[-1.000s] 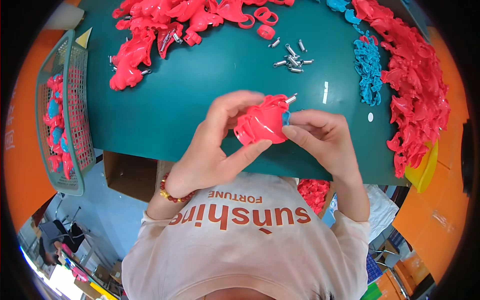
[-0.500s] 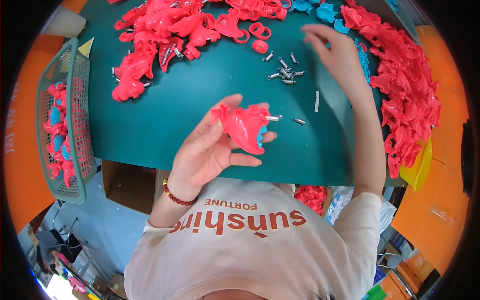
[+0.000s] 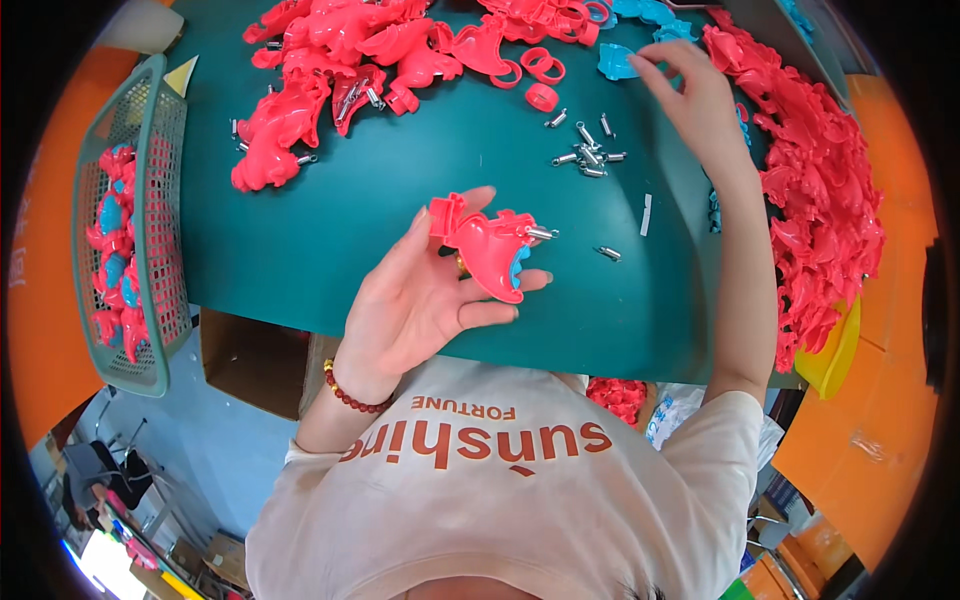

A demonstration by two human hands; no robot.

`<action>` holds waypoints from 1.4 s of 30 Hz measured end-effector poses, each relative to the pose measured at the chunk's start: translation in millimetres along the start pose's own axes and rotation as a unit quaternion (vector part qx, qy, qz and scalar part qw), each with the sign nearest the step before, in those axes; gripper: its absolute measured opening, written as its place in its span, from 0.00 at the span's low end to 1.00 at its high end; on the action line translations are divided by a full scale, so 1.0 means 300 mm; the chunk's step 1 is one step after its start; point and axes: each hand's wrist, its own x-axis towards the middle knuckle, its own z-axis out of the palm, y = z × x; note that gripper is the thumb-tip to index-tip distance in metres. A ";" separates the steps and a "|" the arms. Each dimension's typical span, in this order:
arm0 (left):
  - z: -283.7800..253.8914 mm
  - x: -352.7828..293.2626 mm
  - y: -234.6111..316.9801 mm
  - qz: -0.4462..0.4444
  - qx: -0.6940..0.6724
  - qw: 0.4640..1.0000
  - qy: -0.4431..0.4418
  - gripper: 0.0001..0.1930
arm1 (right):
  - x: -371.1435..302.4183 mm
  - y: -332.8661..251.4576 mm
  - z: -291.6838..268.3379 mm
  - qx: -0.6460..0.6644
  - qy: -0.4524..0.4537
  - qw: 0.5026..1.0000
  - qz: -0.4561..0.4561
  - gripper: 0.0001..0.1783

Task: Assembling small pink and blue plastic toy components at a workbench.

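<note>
My left hand (image 3: 400,300) holds up a glossy red plastic toy shell (image 3: 487,255) between thumb and fingers, above the near edge of the table. A metal spring (image 3: 541,233) sticks out of the shell's right side, and a blue part (image 3: 520,262) shows along its edge. Toward the far right my right hand (image 3: 700,105) pinches a small scalloped blue plastic piece (image 3: 616,62) by its right end. Several loose metal springs (image 3: 590,155) lie on the table between the two hands, and a single spring (image 3: 608,253) lies nearer to me.
Red shells with springs (image 3: 275,130) are heaped at the far left, red rings (image 3: 543,66) beside them. A long pile of red parts (image 3: 825,210) lines the right side of the green table (image 3: 300,250). On the left stands a green basket (image 3: 160,225) with red-and-blue pieces.
My right hand has reached slightly away and right, and a blue piece is now between its fingertips. My left hand keeps holding the red shell, which has tilted slightly.
</note>
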 end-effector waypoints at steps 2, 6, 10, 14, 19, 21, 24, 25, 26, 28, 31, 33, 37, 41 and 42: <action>-0.008 0.019 0.006 -0.053 0.133 0.987 -0.069 0.28 | -0.005 -0.016 -0.001 -0.109 0.181 0.962 -0.174 0.14; 0.005 0.026 -0.003 -0.059 0.125 0.986 -0.088 0.28 | 0.002 0.064 0.044 -0.092 0.056 0.988 -0.107 0.16; 0.045 0.026 -0.024 -0.032 0.138 0.989 -0.040 0.28 | -0.018 0.053 0.064 0.068 0.077 0.995 0.009 0.15; 0.050 0.025 -0.034 -0.014 0.198 0.980 -0.017 0.27 | -0.141 -0.201 -0.018 0.276 0.085 0.957 -0.018 0.09; 0.077 0.024 -0.049 0.013 0.232 0.972 -0.009 0.27 | -0.230 -0.380 -0.013 0.128 0.104 0.964 -0.210 0.11; 0.076 0.021 -0.053 0.026 0.248 0.969 0.000 0.27 | -0.233 -0.384 -0.001 0.086 0.123 0.959 -0.242 0.14; 0.061 0.018 -0.049 0.025 0.228 0.973 0.014 0.27 | -0.247 -0.396 -0.006 0.092 0.110 0.954 -0.264 0.14; 0.058 0.019 -0.045 0.012 0.207 0.978 -0.007 0.27 | -0.244 -0.395 -0.011 0.093 0.109 0.953 -0.266 0.14; 0.055 0.019 -0.042 0.000 0.185 0.982 -0.027 0.27 | -0.239 -0.391 -0.022 0.090 0.105 0.952 -0.273 0.14; 0.037 0.017 -0.047 -0.001 0.171 0.985 -0.037 0.28 | -0.235 -0.394 -0.025 0.087 0.100 0.951 -0.281 0.14; 0.051 0.020 -0.050 -0.002 0.181 0.983 -0.025 0.28 | -0.233 -0.405 -0.014 0.041 0.091 0.950 -0.295 0.14; 0.053 0.019 -0.049 -0.001 0.204 0.979 -0.003 0.28 | -0.229 -0.403 -0.009 0.030 0.087 0.942 -0.323 0.14; 0.063 0.023 -0.048 -0.006 0.223 0.975 -0.007 0.28 | -0.232 -0.424 -0.039 0.015 0.075 0.942 -0.328 0.14; 0.081 0.018 -0.046 0.003 0.289 0.957 0.034 0.28 | -0.223 -0.444 -0.041 -0.011 0.038 0.947 -0.319 0.13; 0.070 0.019 -0.044 0.004 0.288 0.957 0.034 0.28 | -0.213 -0.434 -0.031 0.004 0.036 0.945 -0.324 0.12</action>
